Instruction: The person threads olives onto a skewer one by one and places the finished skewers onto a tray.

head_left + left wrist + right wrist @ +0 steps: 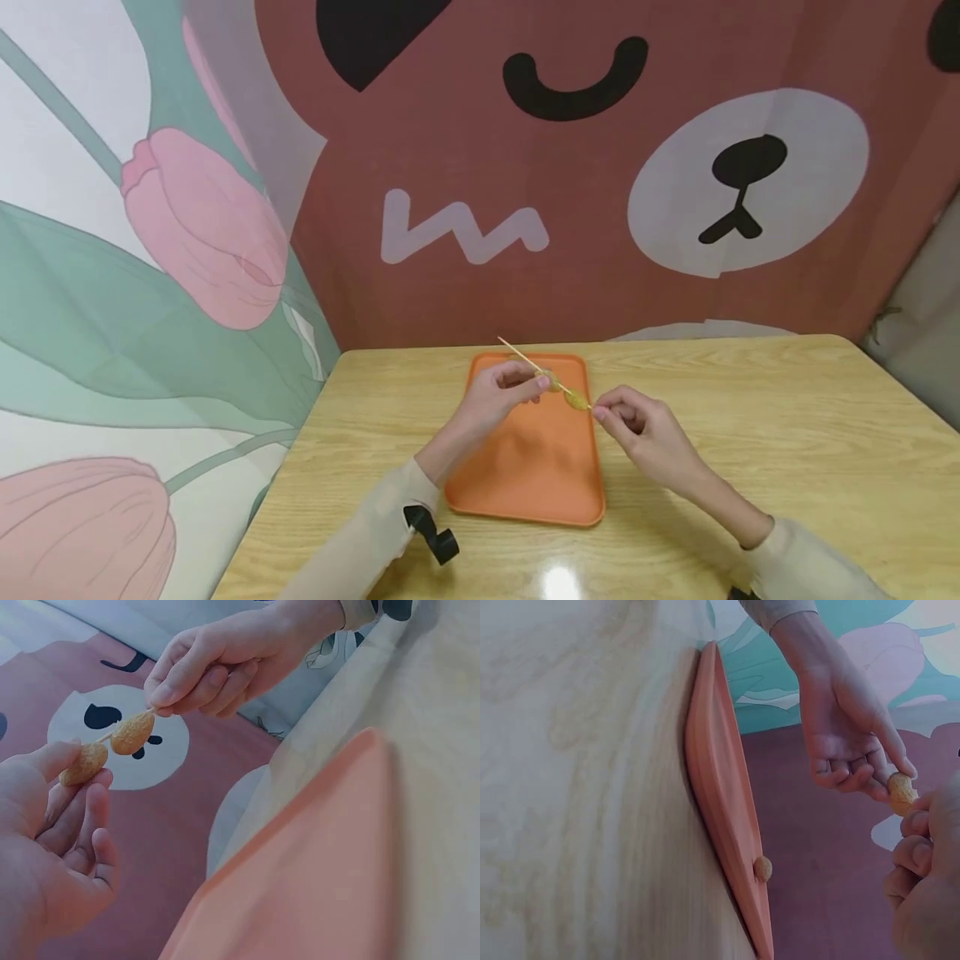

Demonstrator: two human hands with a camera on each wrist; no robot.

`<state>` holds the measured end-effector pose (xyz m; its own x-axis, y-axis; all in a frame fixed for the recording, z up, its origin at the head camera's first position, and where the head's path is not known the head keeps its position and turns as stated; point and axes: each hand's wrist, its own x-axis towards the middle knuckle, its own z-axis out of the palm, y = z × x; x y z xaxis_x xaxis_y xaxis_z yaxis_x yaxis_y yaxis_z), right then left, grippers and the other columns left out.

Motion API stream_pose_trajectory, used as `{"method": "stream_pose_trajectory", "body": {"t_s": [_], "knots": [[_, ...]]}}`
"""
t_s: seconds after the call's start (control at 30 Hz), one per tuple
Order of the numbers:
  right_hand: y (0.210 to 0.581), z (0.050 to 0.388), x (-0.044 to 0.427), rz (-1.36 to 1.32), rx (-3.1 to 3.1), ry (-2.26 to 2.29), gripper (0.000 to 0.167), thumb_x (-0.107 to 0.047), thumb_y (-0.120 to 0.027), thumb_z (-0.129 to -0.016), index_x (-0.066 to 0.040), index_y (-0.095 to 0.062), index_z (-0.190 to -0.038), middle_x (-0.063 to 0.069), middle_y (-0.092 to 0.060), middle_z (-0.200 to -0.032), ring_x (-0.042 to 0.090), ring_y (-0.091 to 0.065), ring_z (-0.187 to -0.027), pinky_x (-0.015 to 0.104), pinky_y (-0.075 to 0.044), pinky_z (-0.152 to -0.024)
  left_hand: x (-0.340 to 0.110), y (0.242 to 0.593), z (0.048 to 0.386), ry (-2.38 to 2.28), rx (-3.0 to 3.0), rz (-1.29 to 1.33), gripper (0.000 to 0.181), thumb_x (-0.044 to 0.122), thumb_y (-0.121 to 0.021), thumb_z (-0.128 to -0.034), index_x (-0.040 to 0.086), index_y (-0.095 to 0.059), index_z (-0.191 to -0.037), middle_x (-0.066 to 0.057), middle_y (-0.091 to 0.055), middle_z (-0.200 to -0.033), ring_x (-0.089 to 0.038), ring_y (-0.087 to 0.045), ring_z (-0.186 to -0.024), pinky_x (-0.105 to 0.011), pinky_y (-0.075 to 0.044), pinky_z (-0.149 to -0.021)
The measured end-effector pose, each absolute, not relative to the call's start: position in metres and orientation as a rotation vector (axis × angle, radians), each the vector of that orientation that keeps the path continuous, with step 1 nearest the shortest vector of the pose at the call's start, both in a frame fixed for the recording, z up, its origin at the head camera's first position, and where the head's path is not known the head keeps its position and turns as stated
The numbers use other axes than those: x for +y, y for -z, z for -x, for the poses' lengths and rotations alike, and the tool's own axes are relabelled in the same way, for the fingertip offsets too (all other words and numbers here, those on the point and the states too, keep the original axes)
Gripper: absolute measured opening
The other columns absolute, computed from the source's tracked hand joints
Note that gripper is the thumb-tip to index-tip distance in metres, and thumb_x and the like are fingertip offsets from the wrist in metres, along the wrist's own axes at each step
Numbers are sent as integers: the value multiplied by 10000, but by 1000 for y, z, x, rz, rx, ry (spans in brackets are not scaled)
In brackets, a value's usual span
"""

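Above the tray, a thin wooden skewer slants down to the right with two golden-brown oval food pieces on it. My left hand pinches the farther food piece between thumb and fingers. The other food piece sits between my two hands. My right hand pinches the skewer's near end with thumb and forefinger, its other fingers curled. Below lies an orange rectangular tray. Another rounded golden-brown piece rests on the tray in the right wrist view; the head view does not clearly show it.
The tray lies on a light wood-grain table. A reddish-brown hanging with a bear face stands behind the table's far edge, and a tulip-patterned cloth hangs on the left. A black strap dangles from the left sleeve.
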<state>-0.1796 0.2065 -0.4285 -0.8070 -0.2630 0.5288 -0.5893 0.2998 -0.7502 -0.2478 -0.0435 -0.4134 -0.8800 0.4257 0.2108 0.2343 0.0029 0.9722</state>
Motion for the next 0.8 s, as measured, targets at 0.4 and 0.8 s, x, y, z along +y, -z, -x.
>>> {"method": "stream_pose_trajectory", "body": {"t_s": [0.4, 0.8], "knots": [[426, 180, 232, -639, -2266, -1463, 142, -7, -633, -1007, -123, -687, -1067, -60, -439, -567, 84, -319, -449, 303, -295, -389, -56, 413, 298, -1910, 2191, -815, 308, 340, -658, -1016, 229, -702, -1301, -54, -712, -1205, -260, -659, -1068, -389, -525, -915], [430, 172, 269, -561, -2307, -1400, 94, -88, -648, -1018, -163, -697, -1048, -52, -471, -580, 110, -338, -441, 307, -314, -384, -56, 434, 362, -1115, 2907, -809, 254, 194, -661, -1020, 94, -714, -1248, -44, -711, -1123, -185, -644, -942, -348, -550, -806]]}}
